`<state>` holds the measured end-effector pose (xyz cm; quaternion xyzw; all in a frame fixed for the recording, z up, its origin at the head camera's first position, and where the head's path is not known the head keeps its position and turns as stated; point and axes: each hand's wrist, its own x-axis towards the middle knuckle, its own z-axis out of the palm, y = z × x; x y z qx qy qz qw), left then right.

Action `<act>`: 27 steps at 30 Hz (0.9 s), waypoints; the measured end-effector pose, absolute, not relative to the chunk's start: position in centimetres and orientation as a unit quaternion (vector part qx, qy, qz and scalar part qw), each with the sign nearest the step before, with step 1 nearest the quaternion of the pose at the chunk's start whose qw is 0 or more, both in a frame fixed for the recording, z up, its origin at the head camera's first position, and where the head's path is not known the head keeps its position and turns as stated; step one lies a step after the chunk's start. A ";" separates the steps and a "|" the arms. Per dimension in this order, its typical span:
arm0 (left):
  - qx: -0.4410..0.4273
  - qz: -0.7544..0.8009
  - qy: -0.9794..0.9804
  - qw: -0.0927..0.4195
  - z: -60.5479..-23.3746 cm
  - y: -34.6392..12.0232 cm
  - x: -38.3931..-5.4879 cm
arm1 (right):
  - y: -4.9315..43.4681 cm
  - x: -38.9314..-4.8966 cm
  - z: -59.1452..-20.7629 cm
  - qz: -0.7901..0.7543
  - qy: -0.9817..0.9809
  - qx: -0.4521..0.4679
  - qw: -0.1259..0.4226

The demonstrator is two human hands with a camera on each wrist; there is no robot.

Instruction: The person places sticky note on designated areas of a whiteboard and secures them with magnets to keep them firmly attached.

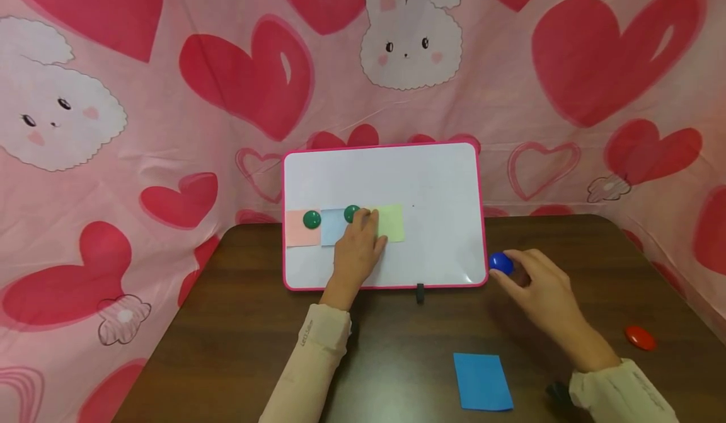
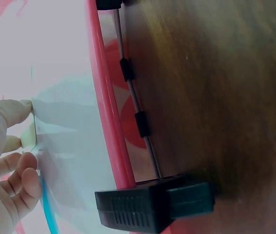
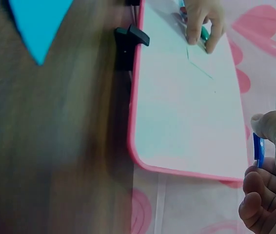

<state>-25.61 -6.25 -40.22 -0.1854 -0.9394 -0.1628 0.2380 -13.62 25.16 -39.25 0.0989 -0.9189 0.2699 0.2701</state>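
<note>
A pink-framed whiteboard stands upright on the table. My left hand presses a yellow-green paper note against the board, covering part of its left side. To the left, a light blue note and a pink note are on the board, with green round magnets at their upper parts; one green magnet is next to my left fingertips. Off the board's lower right corner, my right hand pinches a blue round magnet between thumb and fingers, also visible as a blue disc edge-on in the right wrist view.
A bright blue paper note lies on the wooden table near the front. A red magnet lies at the right. Black clip-like feet hold the board's lower edge. Behind hangs a pink cloth with hearts and rabbits.
</note>
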 end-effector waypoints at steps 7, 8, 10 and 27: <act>-0.186 -0.166 -0.939 0.237 -40.2 -6.2 -25.7 | 23.6 -15.1 -38.7 0.278 -0.909 0.119 0.287; -0.186 -0.166 -0.939 0.236 -40.3 -6.2 -25.7 | 23.4 -15.3 -38.6 0.281 -0.908 0.119 0.286; -0.187 -0.167 -0.940 0.232 -40.3 -6.3 -25.7 | 22.8 -15.7 -38.5 0.286 -0.907 0.117 0.285; -0.184 -0.165 -0.941 0.230 -40.1 -6.2 -25.6 | 17.5 -19.3 -37.2 0.303 -0.906 0.131 0.266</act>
